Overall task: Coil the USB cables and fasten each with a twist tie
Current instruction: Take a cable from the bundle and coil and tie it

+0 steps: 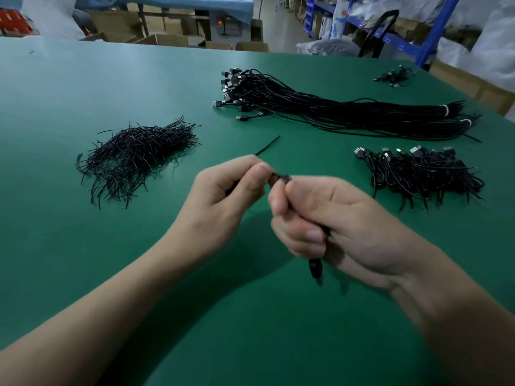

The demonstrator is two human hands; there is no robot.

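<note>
**Forearms and hands at work: one coiled cable being tied**

Nearest to me, two bare forearms point(111, 316) are reaching in over the green tabletop point(69, 232). The right hand point(334, 218) is clenching a coiled USB cable point(315, 267) inside its fist. Only a black plug end is showing, hanging out below the fingers. The left hand point(225, 196) is pinching a twist tie point(267, 146) between thumb and fingertips, with the tie's free end pointing up and away across the tabletop. The hands are meeting at a small dark knot, which is blurred. I cannot tell whether the tie is yet passing round the coil.

Assessment: the step in hand appears to be the fastening. To do it well:
- The right hand should be keeping the loops packed so none springs loose.
- The left hand should be drawing the tie snug across the coil's middle, then twisting both ends together close against the bundle.
- The twist should be firm but not kinking the cable.

Stock noted:
- A heap of loose ties point(133, 160) is lying to the left.
- A long bundle of uncoiled cables point(334, 110) is lying beyond the hands.
- A pile of finished coils point(418, 171) is sitting to the right.
</note>
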